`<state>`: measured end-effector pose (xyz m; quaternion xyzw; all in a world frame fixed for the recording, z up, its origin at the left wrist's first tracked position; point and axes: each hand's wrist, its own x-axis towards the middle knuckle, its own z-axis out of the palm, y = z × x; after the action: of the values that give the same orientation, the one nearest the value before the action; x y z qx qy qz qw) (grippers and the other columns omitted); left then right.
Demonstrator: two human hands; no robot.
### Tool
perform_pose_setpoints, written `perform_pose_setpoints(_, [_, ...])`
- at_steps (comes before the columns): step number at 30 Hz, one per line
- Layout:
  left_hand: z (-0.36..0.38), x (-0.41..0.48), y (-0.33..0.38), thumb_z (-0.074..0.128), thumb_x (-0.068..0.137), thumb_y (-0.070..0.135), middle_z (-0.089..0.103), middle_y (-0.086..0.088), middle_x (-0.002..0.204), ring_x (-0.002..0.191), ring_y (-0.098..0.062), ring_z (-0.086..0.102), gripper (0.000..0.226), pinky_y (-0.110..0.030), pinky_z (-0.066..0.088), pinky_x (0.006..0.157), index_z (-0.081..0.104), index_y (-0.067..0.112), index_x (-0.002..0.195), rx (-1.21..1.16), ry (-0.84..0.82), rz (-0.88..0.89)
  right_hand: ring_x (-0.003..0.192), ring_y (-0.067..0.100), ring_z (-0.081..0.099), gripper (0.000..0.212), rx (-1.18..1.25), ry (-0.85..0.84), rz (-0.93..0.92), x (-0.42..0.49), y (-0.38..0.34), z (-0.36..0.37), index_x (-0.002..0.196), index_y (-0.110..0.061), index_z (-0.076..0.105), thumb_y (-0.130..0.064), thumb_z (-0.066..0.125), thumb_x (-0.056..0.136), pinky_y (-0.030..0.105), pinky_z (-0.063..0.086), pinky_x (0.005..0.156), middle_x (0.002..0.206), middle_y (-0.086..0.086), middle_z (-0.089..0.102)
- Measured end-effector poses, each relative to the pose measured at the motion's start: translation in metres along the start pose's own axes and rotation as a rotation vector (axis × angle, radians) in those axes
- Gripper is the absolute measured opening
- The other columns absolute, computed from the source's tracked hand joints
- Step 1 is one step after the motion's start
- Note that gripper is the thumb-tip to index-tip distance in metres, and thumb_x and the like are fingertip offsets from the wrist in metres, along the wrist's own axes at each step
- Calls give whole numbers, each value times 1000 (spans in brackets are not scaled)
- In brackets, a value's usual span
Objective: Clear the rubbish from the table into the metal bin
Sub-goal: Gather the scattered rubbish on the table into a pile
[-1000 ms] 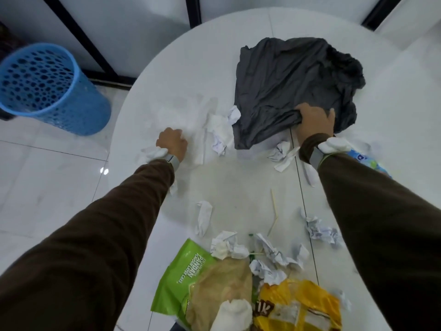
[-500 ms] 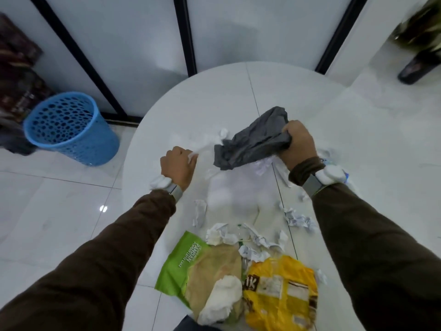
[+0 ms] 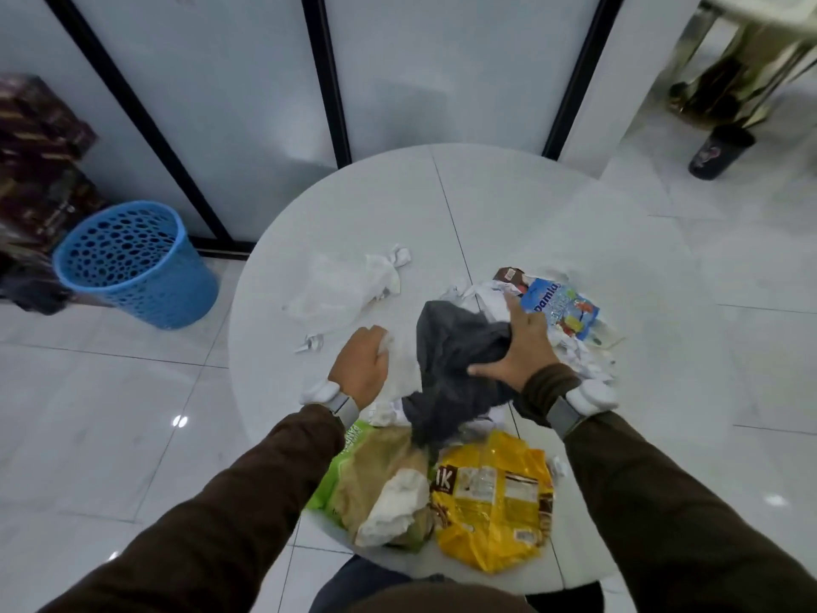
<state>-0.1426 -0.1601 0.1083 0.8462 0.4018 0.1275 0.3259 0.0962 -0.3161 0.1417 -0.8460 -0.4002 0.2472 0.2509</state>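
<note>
On the round white table my right hand grips a crumpled dark grey plastic bag, which hangs down over the paper scraps. My left hand is curled round white crumpled paper beside the bag. A yellow snack wrapper, a green packet and a brown paper bag with a white tissue on it lie at the near edge. A blue sweet packet lies among white scraps to the right. No metal bin is clearly in view.
A blue perforated plastic basket stands on the tiled floor to the left. A clear plastic bag lies on the table's left part. A dark cup-like object stands on the floor at the far right near shiny metal legs.
My right hand has pulled the grey bag off the table's far side toward me, bunching it up and uncovering the blue packet. My left hand came nearer with the paper. The camera tilted up.
</note>
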Motion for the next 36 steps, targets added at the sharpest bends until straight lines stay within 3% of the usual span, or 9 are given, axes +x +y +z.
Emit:
perform_pose_setpoints(2, [8, -14, 3, 62, 91, 35, 48, -1, 93, 87, -22, 50, 24, -32, 38, 78, 55, 16, 105, 9, -42, -19, 135, 37, 41, 111, -251, -180, 53, 2, 19, 15, 157, -22, 19, -44, 85, 70, 42, 34, 113, 147, 22, 38])
perform_pose_setpoints(5, [17, -30, 1, 76, 81, 39, 46, -1, 93, 85, -17, 44, 38, -30, 34, 73, 48, 19, 97, 91, -141, 4, 114, 31, 60, 35, -512, -373, 117, 0, 34, 28, 118, -12, 62, -38, 58, 95, 32, 47, 93, 128, 14, 63])
perform_pose_setpoints(9, [20, -37, -4, 65, 86, 7, 45, -3, 87, 88, -33, 53, 15, -32, 31, 72, 50, 12, 87, 163, -170, 40, 104, 36, 59, 21, -511, -215, 59, -10, 42, 33, 102, -14, 59, -29, 49, 92, 40, 50, 89, 117, 13, 60])
perform_pose_setpoints(16, [11, -32, 2, 48, 85, -13, 51, -17, 112, 100, -29, 53, 23, -32, 43, 86, 60, 0, 99, 63, -1, 25, 98, 35, 63, 33, 40, 262, -56, -39, 13, -8, 125, -14, 54, -3, 46, 95, 30, 39, 80, 105, 13, 65])
perform_pose_setpoints(20, [5, -35, 11, 44, 87, -9, 54, -12, 104, 96, -30, 53, 24, -36, 43, 82, 57, 3, 103, 12, 23, 10, 89, 21, 59, 49, 246, 394, -173, -68, 1, -28, 129, -17, 47, -27, 64, 84, 26, 44, 81, 107, 7, 64])
perform_pose_setpoints(26, [21, -52, 22, 57, 93, 12, 54, -3, 113, 94, -22, 54, 23, -35, 45, 75, 57, 13, 115, 78, 9, 26, 97, 24, 56, 77, -41, 320, -315, -118, 26, -2, 141, -20, 50, -53, 75, 76, 38, 49, 83, 109, 6, 61])
perform_pose_setpoints(30, [49, -67, 8, 59, 84, 27, 50, -10, 141, 128, -31, 51, 50, -43, 49, 100, 57, 16, 133, 104, -81, -4, 110, 34, 51, 90, -342, 170, -406, -147, 53, 36, 142, -26, 55, -77, 63, 68, 46, 41, 94, 120, 14, 53])
perform_pose_setpoints(33, [68, -78, -13, 60, 78, 35, 26, -10, 164, 148, -31, 33, 80, -46, 36, 117, 35, 26, 153, 150, -394, -109, 148, 43, 16, 111, -534, -154, -221, -153, 75, 71, 156, -42, 18, -81, 59, 61, 66, 20, 113, 161, 17, 13])
perform_pose_setpoints(36, [85, -85, -26, 60, 79, 38, 18, -3, 168, 153, -29, 24, 91, -56, 28, 119, 19, 30, 160, 261, -545, -121, 152, 40, -10, 122, -609, -375, -134, -148, 92, 98, 152, -50, -14, -82, 59, 59, 71, 4, 115, 165, 9, -16])
